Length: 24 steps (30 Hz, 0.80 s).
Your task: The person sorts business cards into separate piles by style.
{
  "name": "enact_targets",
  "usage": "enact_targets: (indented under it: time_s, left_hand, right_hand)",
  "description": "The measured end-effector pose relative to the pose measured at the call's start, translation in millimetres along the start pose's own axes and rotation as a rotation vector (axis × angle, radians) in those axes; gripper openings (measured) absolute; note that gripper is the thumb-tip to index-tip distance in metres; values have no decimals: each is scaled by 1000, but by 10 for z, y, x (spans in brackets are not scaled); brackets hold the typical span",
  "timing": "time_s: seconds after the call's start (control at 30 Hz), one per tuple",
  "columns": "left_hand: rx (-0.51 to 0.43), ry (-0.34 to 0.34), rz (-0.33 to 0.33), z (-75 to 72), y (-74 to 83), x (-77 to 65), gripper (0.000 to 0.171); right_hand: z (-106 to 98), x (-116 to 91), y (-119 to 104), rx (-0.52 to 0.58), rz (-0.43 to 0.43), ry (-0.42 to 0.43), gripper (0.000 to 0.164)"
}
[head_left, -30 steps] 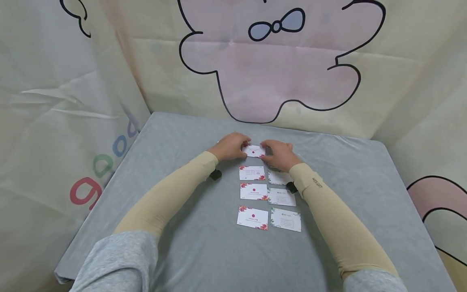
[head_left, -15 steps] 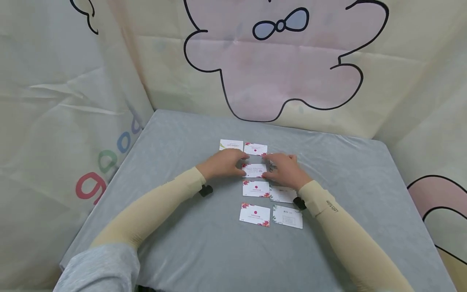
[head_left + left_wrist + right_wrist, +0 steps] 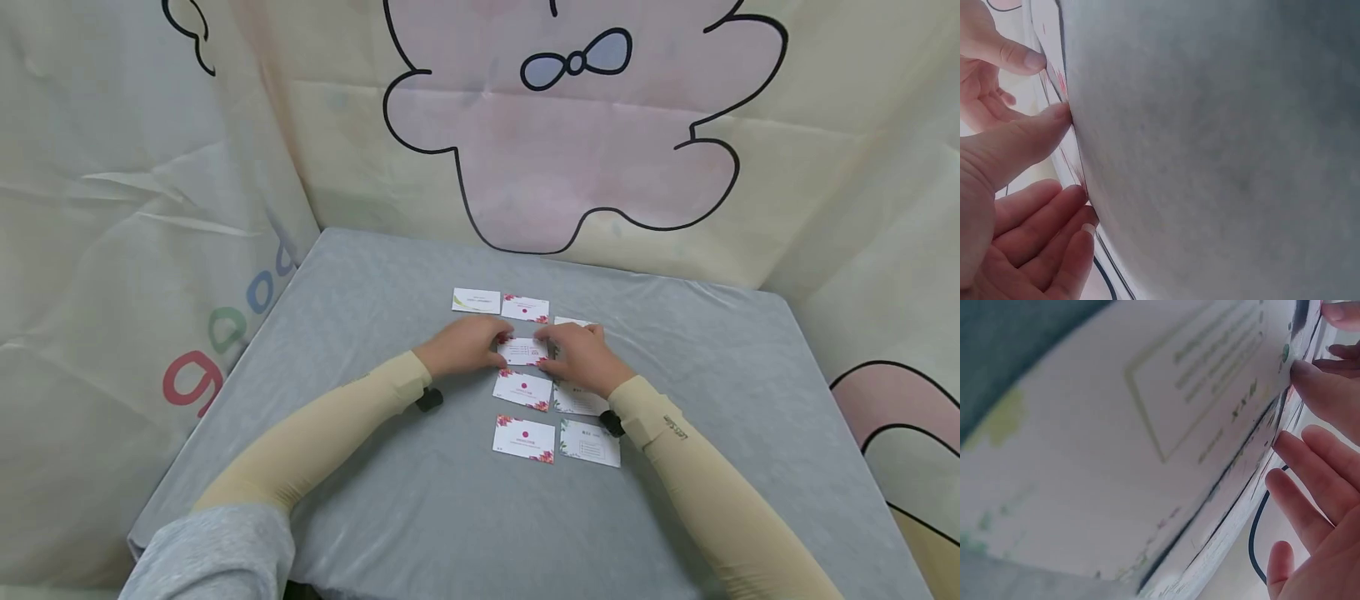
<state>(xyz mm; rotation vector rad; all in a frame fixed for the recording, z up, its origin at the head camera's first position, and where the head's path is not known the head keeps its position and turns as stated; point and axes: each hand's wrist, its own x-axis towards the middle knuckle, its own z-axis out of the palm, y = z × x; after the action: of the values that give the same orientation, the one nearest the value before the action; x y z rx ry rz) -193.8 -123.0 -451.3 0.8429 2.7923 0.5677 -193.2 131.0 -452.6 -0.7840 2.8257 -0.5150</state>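
Both hands flank a white business card with red flowers [image 3: 522,351] in the head view. My left hand [image 3: 467,344] has its thumb and fingertips at the card's left end, the fingers spread apart. At the right end, my right hand [image 3: 587,353] touches in the same way, with thumb and index finger near the corners. In the right wrist view the other fingers [image 3: 1310,512] stand loosely extended. Directly nearer lies a second red-flowered card [image 3: 522,390], slightly slanted. The right hand partly covers a card with green leaves [image 3: 573,398].
Farther back lie a red-flowered card [image 3: 525,308], a card with a yellow-green stripe [image 3: 476,301] and a partly hidden card [image 3: 572,321]. Nearest are another red-flowered card [image 3: 523,438] and a green-leaf card [image 3: 590,442]. Grey cloth covers the table [image 3: 420,517]; printed curtains [image 3: 495,183] surround it.
Both hands have come nearer from the far red-flowered card to the one before it, uncovering the yellow-green striped card. The red-flowered card just nearer now lies more slanted.
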Motion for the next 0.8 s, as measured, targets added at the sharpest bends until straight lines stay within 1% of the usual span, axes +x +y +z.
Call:
enact_targets:
  time_s: [0.1,0.27,0.43,0.53,0.6,0.73,0.8]
  left_hand:
    - [-7,-1,-12,-11,-8,25,43]
    - [13,-10,-12,-13,-47,49,44]
    - [39,0,-13,-35,-98,118,51]
    - [73,30,-15,-76,-149,209,55]
    - [83,47,-21,-109,-185,287,56]
    - [69,55,-54,-174,-233,469,58]
    - [55,44,-76,-203,-242,566,59]
  right_hand:
    - [13,27,19,12,9,-2,55]
    - [20,72,27,34,11,-21,58]
    - [-3,139,57,14,-2,-7,59]
    - [-49,237,96,-6,-7,17,58]
    - [-85,310,124,-1,7,21,58]
    - [-133,440,204,24,41,23,58]
    - [-143,494,256,39,64,30,58]
